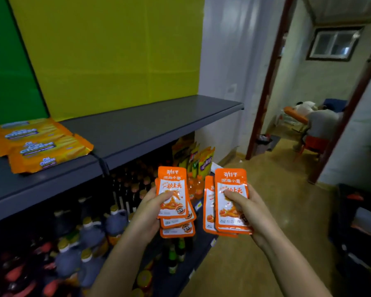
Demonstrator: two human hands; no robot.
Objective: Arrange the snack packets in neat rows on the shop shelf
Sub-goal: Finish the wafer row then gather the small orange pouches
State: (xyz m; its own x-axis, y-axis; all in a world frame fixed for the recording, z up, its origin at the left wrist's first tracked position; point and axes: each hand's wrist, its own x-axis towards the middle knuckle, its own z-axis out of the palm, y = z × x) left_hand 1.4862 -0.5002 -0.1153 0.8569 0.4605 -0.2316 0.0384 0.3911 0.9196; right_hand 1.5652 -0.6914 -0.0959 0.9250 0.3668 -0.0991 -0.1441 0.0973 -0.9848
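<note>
Both hands up in front of the shelving, each holding its own fan of small orange-and-white snack packets. Left hand [147, 207] grips the left stack [176, 211] from its left side, thumb pressed across the front of the top packet, fingers hidden behind. At least three packets there, staggered downward. Right hand [247, 211] grips the right stack [229, 202] from its right side, thumb across the front too; two or three packets, one sticking out to the left. The stacks are close but not touching, both upright, print facing me.

None of them on the grey shelf [148, 123] yet. Its right span is bare. On its left end lie orange cheese-biscuit packs [41, 142], overlapped flat.

Below the shelf: dark bottles with yellow caps [90, 230], blurred. Open doorway [304, 93] on the right, with a person bent over [321, 123] in the next room.
</note>
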